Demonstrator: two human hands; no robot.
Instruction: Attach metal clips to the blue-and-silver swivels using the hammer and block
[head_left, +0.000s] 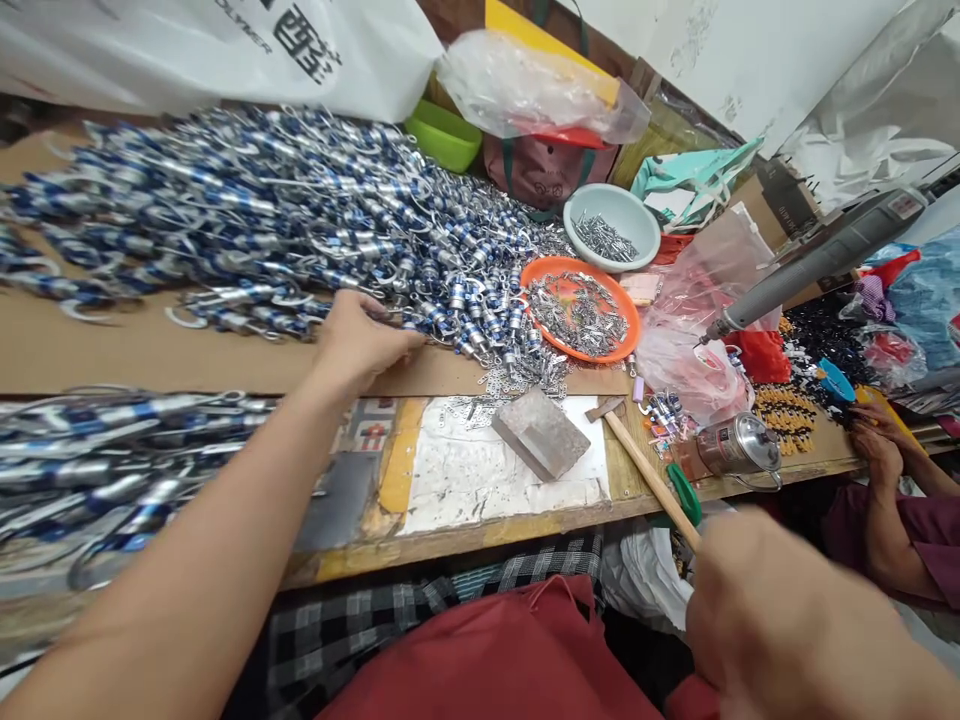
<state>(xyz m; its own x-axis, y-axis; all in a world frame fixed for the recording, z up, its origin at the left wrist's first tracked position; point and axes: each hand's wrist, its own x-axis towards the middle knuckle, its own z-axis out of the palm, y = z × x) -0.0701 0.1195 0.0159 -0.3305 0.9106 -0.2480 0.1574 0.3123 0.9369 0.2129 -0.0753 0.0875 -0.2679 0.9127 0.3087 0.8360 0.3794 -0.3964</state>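
Note:
My left hand reaches into the front edge of a large heap of blue and silver metal parts, its thumb and fingers bent around something too small to tell. At the lower right my right hand, blurred, is closed near the end of the wooden handle of a hammer. The hammer's head rests at the right side of a white sheet. A square metal block sits on that sheet, with small flat metal pieces behind it.
An orange plate and a pale bowl hold small metal pieces. A grey power tool hangs at the right above plastic bags. A lidded metal cup stands near the table edge. Another person's hands are at the far right.

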